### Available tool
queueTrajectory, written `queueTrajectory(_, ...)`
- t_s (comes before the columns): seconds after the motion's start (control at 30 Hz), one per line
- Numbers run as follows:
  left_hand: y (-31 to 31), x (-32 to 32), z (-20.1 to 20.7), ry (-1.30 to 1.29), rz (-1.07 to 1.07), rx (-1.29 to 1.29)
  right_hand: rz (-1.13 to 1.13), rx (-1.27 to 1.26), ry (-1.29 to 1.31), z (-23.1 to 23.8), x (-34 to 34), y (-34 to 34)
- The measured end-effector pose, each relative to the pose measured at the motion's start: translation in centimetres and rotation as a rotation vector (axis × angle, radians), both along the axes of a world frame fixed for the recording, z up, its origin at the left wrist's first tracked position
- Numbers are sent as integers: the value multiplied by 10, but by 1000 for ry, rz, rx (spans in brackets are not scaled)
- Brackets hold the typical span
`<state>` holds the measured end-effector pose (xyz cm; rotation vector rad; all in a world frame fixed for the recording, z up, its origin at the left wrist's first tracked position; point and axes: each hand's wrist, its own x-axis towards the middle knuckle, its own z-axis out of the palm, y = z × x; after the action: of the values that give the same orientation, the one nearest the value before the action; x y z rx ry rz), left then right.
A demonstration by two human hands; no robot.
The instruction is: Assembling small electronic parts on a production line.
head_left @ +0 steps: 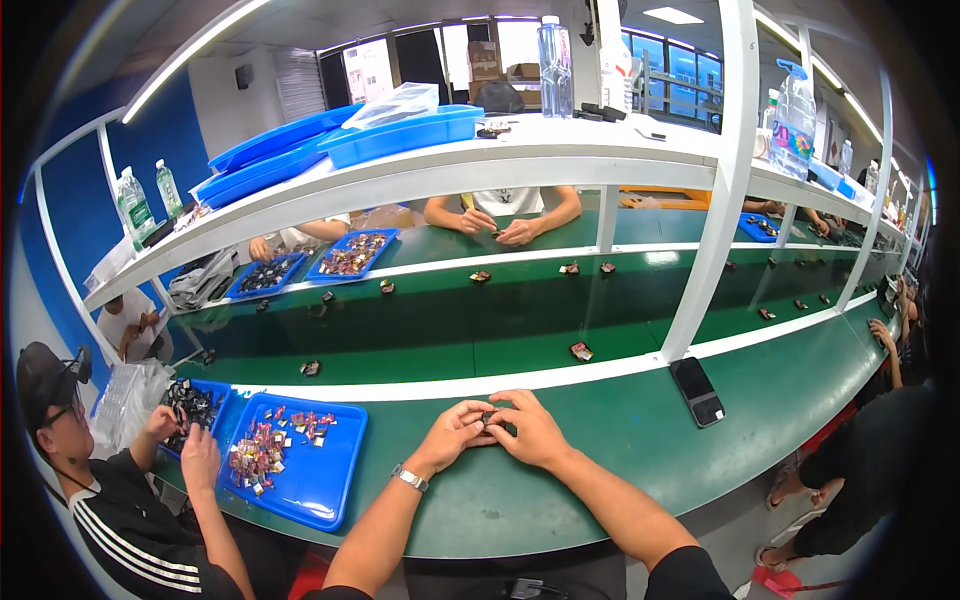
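Observation:
Over the green worktop, my left hand [457,436] and my right hand [527,428] meet with fingertips pressed together. Between them is a small dark part [489,418], mostly covered by my fingers, so its kind is unclear. Both hands are closed on it. To the left of my hands lies a blue tray [345,450] with a heap of small red, white and gold pieces [262,455] on its left side.
Beyond a white rail, a dark green conveyor belt [430,340] carries several small parts. A black phone [697,392] lies right of my hands, near a white post [708,230]. At left, a co-worker [140,500] handles black pieces from another blue tray [222,400]. More people sit across the belt.

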<state>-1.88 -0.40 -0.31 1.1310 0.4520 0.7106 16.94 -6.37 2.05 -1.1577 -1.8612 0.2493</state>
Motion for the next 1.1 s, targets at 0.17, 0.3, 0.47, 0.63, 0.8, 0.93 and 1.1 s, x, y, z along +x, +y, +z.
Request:
queueTrajectory(0.17, 2, 0, -2, 5, 13, -7, -45, 2, 40, -9, -6, -1)
queueTrajectory(0.3, 0, 0, 0, 13, 24, -19, -13, 2, 56, -10, -5, -1)
queueTrajectory(0.47, 0, -1, -3, 5, 22, -11, -33, -29, 78, -10, -6, -3)
queueTrajectory(0.63, 1, 1, -4, -4, 19, -4, -36, -61, 129, -20, -5, 1)
queueTrajectory(0.8, 1, 1, -2, -6, 33, 0, -14, -76, 174, -20, -7, 2)
queueTrajectory(0.93, 2, 0, -5, 26, 69, 2, -6, -57, 178, -14, -11, 0)
queueTrajectory(1.1, 0, 0, -4, -40, 52, -6, -49, -31, 150, -19, -8, 1)
